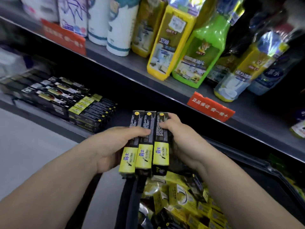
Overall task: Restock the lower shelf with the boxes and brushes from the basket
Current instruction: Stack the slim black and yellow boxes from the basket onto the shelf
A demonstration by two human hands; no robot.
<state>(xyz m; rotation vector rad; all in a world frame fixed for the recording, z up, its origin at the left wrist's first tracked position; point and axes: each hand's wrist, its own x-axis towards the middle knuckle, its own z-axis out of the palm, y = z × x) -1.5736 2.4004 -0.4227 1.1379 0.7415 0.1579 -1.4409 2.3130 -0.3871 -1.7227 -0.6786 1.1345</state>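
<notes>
3 boxes [145, 141] are clamped abreast between the left hand [115, 144] and right hand [178, 134], fingers curled over them, right of the shelved stack [92, 111]. They should be kept flush and set down beside it.

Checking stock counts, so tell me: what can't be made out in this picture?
Head view:
Held boxes: count under the top three hidden by left hand and right hand.
In the basket, contents partly covered by arms, cut off by bottom edge.
On the lower shelf, the back is lost in shadow.
Left shelved packs: print blurred.
</notes>
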